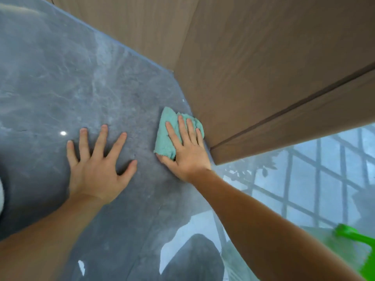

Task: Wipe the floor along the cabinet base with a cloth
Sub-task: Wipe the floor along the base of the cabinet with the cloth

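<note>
A folded teal cloth (165, 134) lies on the glossy grey marble floor (60, 88), right against the base of the brown wooden cabinet (263, 78). My right hand (187, 151) presses flat on the cloth, fingers spread over its right half, thumb tucked at its lower edge. My left hand (97, 165) rests palm down on the bare floor to the left of the cloth, fingers apart, holding nothing.
The cabinet base runs diagonally from upper left to the middle right, with a stepped corner near the cloth. A bright green object (361, 246) sits at the lower right edge. The floor reflects a window grid (314, 179) at right.
</note>
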Demonstrator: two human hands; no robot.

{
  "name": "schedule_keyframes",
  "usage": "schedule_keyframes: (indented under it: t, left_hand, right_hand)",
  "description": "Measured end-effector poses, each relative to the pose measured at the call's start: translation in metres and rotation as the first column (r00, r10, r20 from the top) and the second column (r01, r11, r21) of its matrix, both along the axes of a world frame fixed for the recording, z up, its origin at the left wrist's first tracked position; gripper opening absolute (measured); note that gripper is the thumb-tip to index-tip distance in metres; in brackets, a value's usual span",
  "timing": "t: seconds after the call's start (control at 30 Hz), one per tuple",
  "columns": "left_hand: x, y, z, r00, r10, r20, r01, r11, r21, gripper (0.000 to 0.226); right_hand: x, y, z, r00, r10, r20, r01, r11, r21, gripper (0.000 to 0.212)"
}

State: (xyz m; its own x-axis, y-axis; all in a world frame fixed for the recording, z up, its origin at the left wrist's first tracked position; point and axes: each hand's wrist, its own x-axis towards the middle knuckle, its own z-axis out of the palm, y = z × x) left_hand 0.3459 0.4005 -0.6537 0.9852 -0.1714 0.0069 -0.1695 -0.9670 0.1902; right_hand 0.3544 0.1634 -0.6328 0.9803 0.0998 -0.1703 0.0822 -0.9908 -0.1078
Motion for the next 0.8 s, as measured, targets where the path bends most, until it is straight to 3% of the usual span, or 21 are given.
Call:
schedule_keyframes:
  t: [0.2, 0.37, 0.53, 0.8]
  left_hand:
    - [0.001, -0.001, -0.001, 0.999, 0.017, -0.05, -0.018, 1.0, -0.018, 0.081]
    - [-0.001, 0.002, 0.001, 0.997, 0.016, -0.073, -0.019, 0.999, -0.033, 0.081]
    - [0.001, 0.0, 0.002, 0.997, 0.014, -0.082, -0.015, 1.0, -0.013, 0.08]
    - [0.002, 0.001, 0.002, 0.998, -0.002, -0.067, 0.004, 0.999, 0.037, 0.079]
  right_hand:
    - [-0.104, -0.017, 0.0, 0.993, -0.104, -0.057, 0.104, 0.995, 0.002, 0.088]
    - [-0.143, -0.017, 0.0, 0.973, -0.214, -0.084, 0.213, 0.977, -0.019, 0.086]
    - [-0.125, 0.007, -0.007, 0.938, -0.342, -0.055, 0.341, 0.939, -0.035, 0.089]
    - [-0.042, 0.009, -0.011, 0.985, -0.171, 0.02, 0.172, 0.984, -0.035, 0.095]
